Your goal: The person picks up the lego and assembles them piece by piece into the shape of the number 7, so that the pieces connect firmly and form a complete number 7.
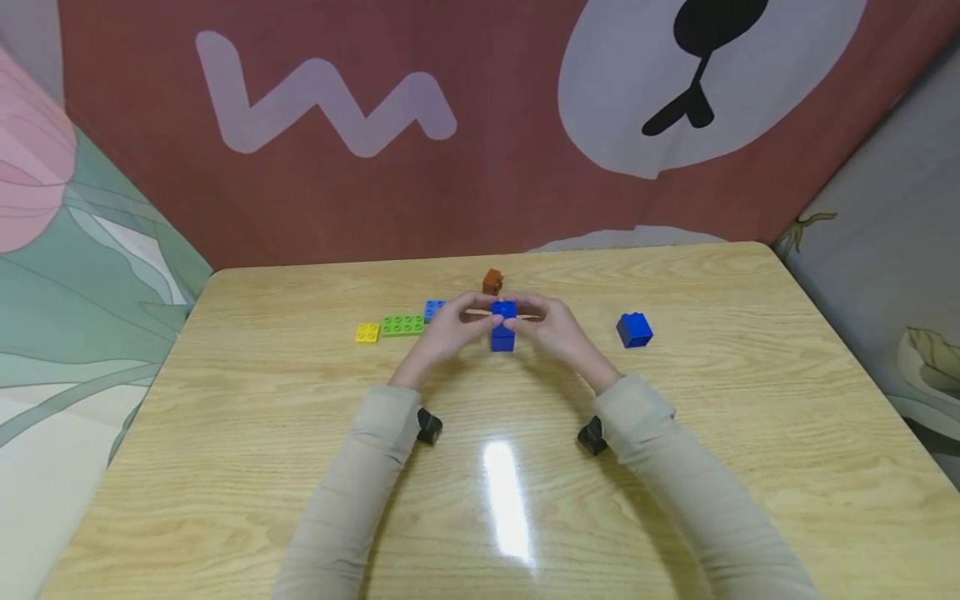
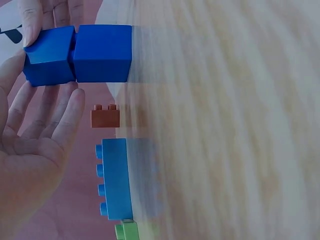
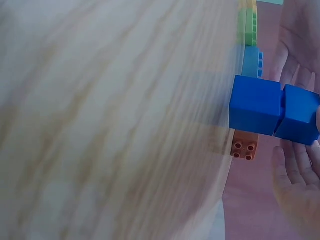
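Two dark blue toy bricks are stacked on the table ahead of the person. The lower blue brick (image 1: 502, 342) stands on the tabletop. On top of it, the upper blue brick (image 2: 49, 56) sits slightly tilted, and a narrow gap shows between the two in both wrist views. The left hand (image 1: 452, 327) pinches the upper brick from the left with thumb and fingers. From the other side the right hand (image 1: 557, 332) grips the same brick, its thumb on the near face. Parts of the upper brick are hidden behind fingertips.
A brown brick (image 1: 492, 282) lies behind the stack. To the left stand a light blue brick (image 2: 116, 179), a long green brick (image 1: 402, 325) and a yellow brick (image 1: 367, 332). Another dark blue brick (image 1: 634, 330) rests to the right on the wooden table (image 1: 225, 467).
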`<control>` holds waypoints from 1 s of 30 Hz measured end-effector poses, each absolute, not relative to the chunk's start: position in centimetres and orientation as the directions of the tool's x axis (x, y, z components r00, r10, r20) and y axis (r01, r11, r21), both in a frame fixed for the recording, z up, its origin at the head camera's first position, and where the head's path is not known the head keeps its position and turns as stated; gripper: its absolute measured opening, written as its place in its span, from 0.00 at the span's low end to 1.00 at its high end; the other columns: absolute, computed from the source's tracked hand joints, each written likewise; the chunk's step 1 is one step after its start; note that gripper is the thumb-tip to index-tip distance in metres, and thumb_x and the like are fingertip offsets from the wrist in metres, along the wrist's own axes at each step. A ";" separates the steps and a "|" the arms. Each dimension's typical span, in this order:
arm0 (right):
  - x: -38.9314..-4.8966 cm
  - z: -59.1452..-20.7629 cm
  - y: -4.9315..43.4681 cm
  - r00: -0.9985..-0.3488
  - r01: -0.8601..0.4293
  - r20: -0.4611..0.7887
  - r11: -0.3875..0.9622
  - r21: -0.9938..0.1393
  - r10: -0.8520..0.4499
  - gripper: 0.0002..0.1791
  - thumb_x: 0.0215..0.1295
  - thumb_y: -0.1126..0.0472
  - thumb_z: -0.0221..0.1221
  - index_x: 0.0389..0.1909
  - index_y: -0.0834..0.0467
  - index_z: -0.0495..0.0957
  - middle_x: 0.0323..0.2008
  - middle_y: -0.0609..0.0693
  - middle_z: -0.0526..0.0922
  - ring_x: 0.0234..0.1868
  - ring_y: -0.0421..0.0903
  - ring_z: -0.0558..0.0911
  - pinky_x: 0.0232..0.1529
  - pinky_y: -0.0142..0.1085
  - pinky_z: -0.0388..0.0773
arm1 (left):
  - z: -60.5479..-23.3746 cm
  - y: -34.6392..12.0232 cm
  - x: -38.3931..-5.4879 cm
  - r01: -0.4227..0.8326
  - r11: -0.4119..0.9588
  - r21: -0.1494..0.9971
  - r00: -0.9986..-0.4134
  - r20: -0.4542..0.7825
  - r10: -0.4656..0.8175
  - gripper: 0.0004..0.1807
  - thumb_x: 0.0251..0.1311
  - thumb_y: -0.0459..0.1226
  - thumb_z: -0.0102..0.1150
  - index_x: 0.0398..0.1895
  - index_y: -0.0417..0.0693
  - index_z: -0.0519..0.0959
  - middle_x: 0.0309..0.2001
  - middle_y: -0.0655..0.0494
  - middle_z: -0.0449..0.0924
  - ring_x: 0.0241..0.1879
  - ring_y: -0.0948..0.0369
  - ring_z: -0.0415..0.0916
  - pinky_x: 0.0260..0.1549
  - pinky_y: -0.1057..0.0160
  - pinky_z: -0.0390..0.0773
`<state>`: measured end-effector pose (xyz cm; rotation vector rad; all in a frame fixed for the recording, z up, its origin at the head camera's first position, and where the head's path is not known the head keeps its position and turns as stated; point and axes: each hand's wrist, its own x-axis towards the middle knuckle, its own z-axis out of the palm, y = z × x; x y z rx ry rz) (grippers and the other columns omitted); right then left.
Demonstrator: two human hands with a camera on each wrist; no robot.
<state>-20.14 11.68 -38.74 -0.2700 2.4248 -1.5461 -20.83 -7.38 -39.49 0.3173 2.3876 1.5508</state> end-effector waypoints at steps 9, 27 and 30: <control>-20.1 -39.0 11.6 -0.958 -0.040 -0.088 0.429 -0.902 -0.274 0.25 0.67 0.60 0.58 0.63 0.60 0.70 0.61 0.60 0.75 0.61 0.58 0.75 0.61 0.49 0.75 | -39.6 -7.4 -20.7 0.016 0.403 0.915 -0.940 -0.123 0.318 0.22 0.63 0.48 0.59 0.58 0.53 0.73 0.60 0.54 0.75 0.59 0.53 0.76 0.52 0.55 0.81; -20.3 -38.6 11.6 -0.952 0.024 -0.148 0.421 -0.907 -0.267 0.23 0.64 0.59 0.61 0.60 0.60 0.73 0.59 0.58 0.77 0.63 0.56 0.75 0.65 0.50 0.71 | -39.5 -7.6 -20.8 0.041 0.345 0.938 -0.921 -0.099 0.377 0.21 0.62 0.42 0.61 0.58 0.48 0.74 0.61 0.50 0.74 0.59 0.51 0.76 0.53 0.56 0.81; -20.3 -38.6 11.6 -0.952 0.021 -0.149 0.427 -0.904 -0.269 0.23 0.64 0.59 0.61 0.59 0.60 0.73 0.59 0.59 0.77 0.63 0.56 0.74 0.65 0.50 0.71 | -39.5 -7.6 -20.8 0.031 0.347 0.937 -0.918 -0.110 0.380 0.21 0.62 0.42 0.60 0.58 0.49 0.74 0.61 0.51 0.74 0.59 0.52 0.76 0.54 0.55 0.80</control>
